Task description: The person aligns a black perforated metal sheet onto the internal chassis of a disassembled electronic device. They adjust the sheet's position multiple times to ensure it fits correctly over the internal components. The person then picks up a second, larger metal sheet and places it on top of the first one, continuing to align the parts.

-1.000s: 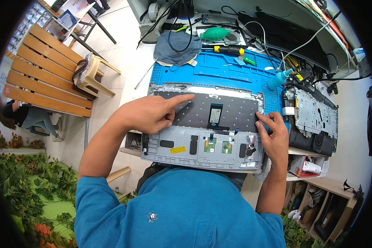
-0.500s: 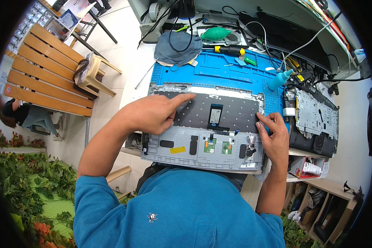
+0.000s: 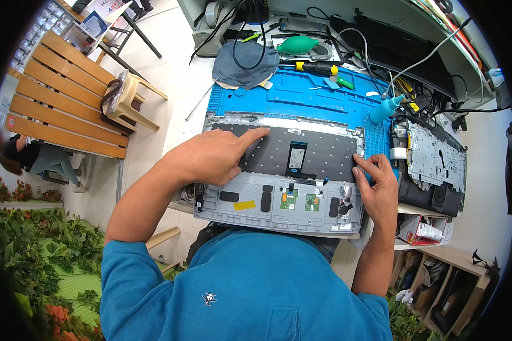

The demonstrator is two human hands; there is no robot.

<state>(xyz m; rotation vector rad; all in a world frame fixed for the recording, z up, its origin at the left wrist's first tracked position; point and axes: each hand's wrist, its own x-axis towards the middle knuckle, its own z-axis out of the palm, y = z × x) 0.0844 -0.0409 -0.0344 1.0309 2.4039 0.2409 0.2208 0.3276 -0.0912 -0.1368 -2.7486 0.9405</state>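
The grey laptop top case (image 3: 250,220) lies inner side up at the bench's front edge, with a dark keyboard backing sheet (image 3: 330,154) dotted with small fixings. A black ribbon cable (image 3: 296,159) with a white label sits mid-sheet. My left hand (image 3: 210,156) reaches over the left part; its index finger is stretched out, tip at the sheet's upper edge, other fingers loosely bent, nothing held. At the right edge my right hand (image 3: 376,184) grips the case, thumb and index fingertips on its side. Small green circuit boards (image 3: 289,199) show in the lower half.
A blue repair mat (image 3: 244,105) lies behind the case. On it stand a teal bottle (image 3: 385,109) and a yellow-black screwdriver (image 3: 318,69). A green air blower (image 3: 297,45) and grey cloth (image 3: 244,63) are farther back. Another opened laptop chassis (image 3: 438,159) is at right.
My left hand's back and knuckles have shifted slightly, while its index fingertip stays at the same spot. My right hand and the top case have not visibly moved.
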